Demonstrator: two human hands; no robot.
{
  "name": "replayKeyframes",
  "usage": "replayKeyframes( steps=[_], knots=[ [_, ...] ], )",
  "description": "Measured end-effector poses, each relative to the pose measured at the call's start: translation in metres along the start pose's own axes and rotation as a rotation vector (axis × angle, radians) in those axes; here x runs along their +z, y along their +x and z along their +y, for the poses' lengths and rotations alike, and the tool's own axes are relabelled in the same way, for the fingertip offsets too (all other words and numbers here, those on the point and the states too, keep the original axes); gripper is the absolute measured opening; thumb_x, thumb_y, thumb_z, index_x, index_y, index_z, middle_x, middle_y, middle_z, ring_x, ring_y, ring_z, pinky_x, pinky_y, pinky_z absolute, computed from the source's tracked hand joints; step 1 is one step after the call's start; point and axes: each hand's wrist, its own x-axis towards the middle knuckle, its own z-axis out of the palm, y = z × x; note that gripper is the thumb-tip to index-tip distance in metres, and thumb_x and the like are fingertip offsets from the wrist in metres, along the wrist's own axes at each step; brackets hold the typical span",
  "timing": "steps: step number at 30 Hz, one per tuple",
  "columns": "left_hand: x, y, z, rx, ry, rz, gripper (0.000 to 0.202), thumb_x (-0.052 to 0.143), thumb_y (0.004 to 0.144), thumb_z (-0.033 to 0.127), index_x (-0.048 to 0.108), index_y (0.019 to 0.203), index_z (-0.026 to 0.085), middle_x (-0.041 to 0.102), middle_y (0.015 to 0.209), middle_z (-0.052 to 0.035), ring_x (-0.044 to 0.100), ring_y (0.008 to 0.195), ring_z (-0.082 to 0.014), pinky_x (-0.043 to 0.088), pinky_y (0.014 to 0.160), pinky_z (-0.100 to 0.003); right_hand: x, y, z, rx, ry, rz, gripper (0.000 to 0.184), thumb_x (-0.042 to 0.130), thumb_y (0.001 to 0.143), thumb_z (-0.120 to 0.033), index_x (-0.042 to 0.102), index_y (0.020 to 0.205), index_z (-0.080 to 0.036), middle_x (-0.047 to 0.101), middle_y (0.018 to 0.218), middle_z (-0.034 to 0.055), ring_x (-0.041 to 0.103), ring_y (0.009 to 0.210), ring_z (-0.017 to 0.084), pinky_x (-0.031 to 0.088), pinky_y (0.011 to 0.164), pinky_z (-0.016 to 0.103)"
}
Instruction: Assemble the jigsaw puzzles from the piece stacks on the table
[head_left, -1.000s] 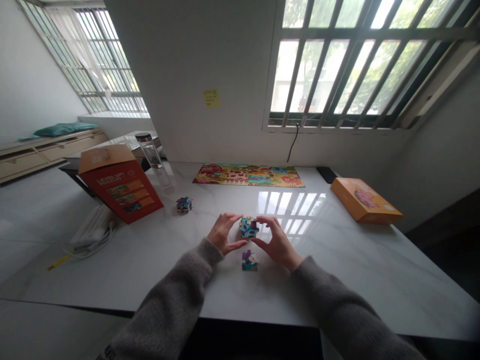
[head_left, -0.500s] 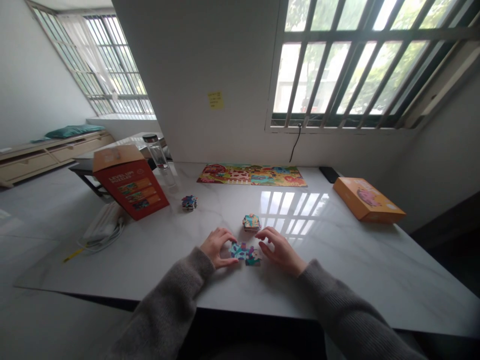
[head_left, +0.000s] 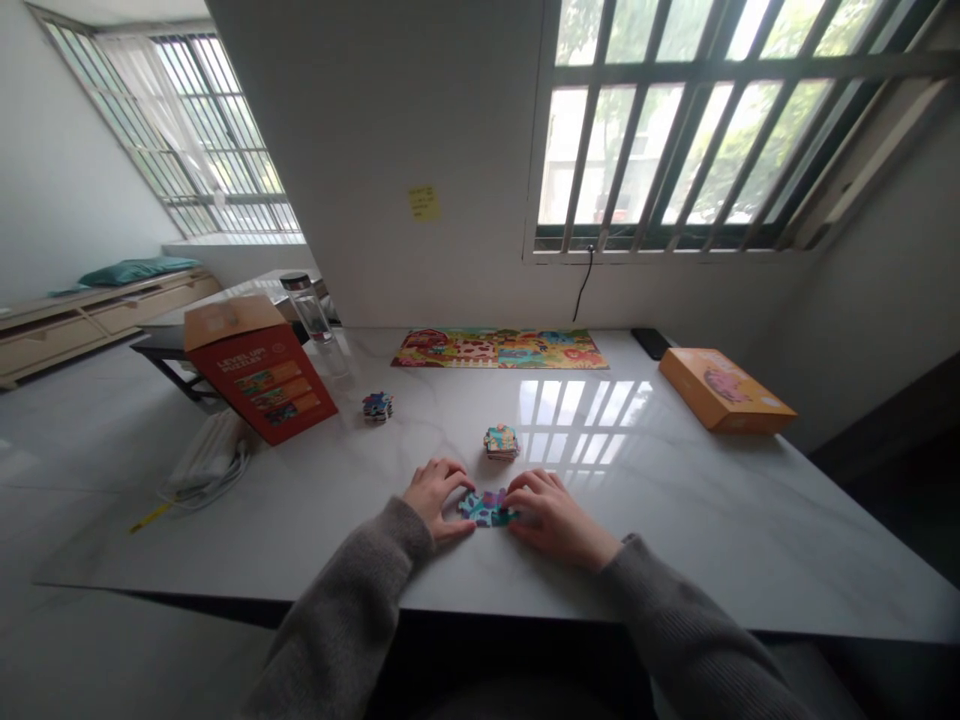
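Two puzzle pieces in blue, teal and purple lie side by side on the table in front of me. My left hand [head_left: 439, 497] has thumb and forefinger at opposite edges of the left puzzle piece [head_left: 475, 507]. Over the right puzzle piece [head_left: 504, 515] my right hand [head_left: 551, 512] is closed, its fingers and thumb gripping it and hiding much of it. The two pieces meet; whether they interlock fully I cannot tell. Just beyond my hands stands a stack of puzzle pieces [head_left: 501, 442].
Another stack of pieces [head_left: 377, 406] stands farther left. An assembled puzzle strip [head_left: 502, 349] lies along the wall. At left are a red puzzle box [head_left: 277, 385], a glass bottle [head_left: 307, 308] and a power strip [head_left: 210, 450]; at right, an orange box [head_left: 724, 390] and a black phone [head_left: 650, 343].
My right hand has moved left and closed on the right puzzle piece, which now sits closer against the left one. My left hand stays at its piece. The view has shifted slightly.
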Motion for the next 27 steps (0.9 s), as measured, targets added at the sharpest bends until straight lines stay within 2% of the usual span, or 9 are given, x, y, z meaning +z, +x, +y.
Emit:
replayKeyframes(
  steps=[7, 14, 17, 19, 22, 27],
  knots=[
    [0.002, 0.001, -0.003, -0.01, -0.008, -0.012, 0.05, 0.083, 0.064, 0.046, 0.068, 0.108, 0.028, 0.059, 0.12, -0.0061, 0.05, 0.114, -0.0307, 0.037, 0.098, -0.045, -0.002, 0.003, 0.0, 0.017, 0.005, -0.019, 0.021, 0.071, 0.087, -0.023, 0.066, 0.107, -0.027, 0.062, 0.112, 0.0051, 0.052, 0.107, 0.024, 0.043, 0.095, 0.042],
    [0.003, -0.002, -0.015, -0.027, 0.009, 0.059, 0.046, 0.08, 0.068, 0.047, 0.068, 0.108, 0.029, 0.059, 0.12, -0.0064, 0.05, 0.114, -0.0313, 0.038, 0.097, -0.046, -0.016, -0.004, 0.018, 0.039, 0.044, -0.013, 0.027, 0.072, 0.079, -0.012, 0.065, 0.1, -0.027, 0.062, 0.109, 0.005, 0.053, 0.106, 0.026, 0.047, 0.097, 0.046],
    [0.002, -0.003, -0.016, -0.045, 0.016, 0.082, 0.044, 0.079, 0.069, 0.045, 0.068, 0.108, 0.028, 0.059, 0.12, -0.0063, 0.051, 0.113, -0.0313, 0.039, 0.096, -0.046, -0.021, -0.003, 0.026, 0.024, 0.079, 0.032, 0.019, 0.066, 0.084, -0.013, 0.066, 0.097, -0.026, 0.062, 0.106, 0.0059, 0.056, 0.103, 0.024, 0.05, 0.094, 0.045],
    [0.002, -0.002, -0.016, -0.048, 0.019, 0.086, 0.044, 0.079, 0.07, 0.044, 0.068, 0.109, 0.028, 0.06, 0.119, -0.0064, 0.051, 0.113, -0.0312, 0.039, 0.096, -0.046, -0.023, 0.005, 0.032, 0.012, 0.116, 0.113, 0.015, 0.059, 0.09, -0.014, 0.065, 0.098, -0.025, 0.062, 0.103, 0.0065, 0.058, 0.099, 0.023, 0.051, 0.09, 0.043],
    [0.004, -0.001, -0.016, -0.052, 0.029, 0.087, 0.044, 0.077, 0.072, 0.043, 0.068, 0.112, 0.027, 0.06, 0.119, -0.0067, 0.052, 0.112, -0.0309, 0.04, 0.096, -0.045, -0.026, 0.028, 0.04, -0.019, 0.122, 0.269, 0.018, 0.052, 0.095, -0.015, 0.064, 0.104, -0.024, 0.063, 0.104, 0.0077, 0.058, 0.101, 0.023, 0.051, 0.09, 0.043],
    [0.007, 0.001, -0.018, -0.059, 0.045, 0.102, 0.044, 0.076, 0.074, 0.043, 0.067, 0.114, 0.026, 0.062, 0.119, -0.0069, 0.052, 0.112, -0.0297, 0.04, 0.095, -0.044, -0.024, 0.069, 0.045, -0.112, 0.052, 0.313, 0.019, 0.056, 0.094, -0.018, 0.062, 0.111, -0.023, 0.06, 0.116, 0.0106, 0.055, 0.111, 0.026, 0.049, 0.097, 0.047]
  ],
)
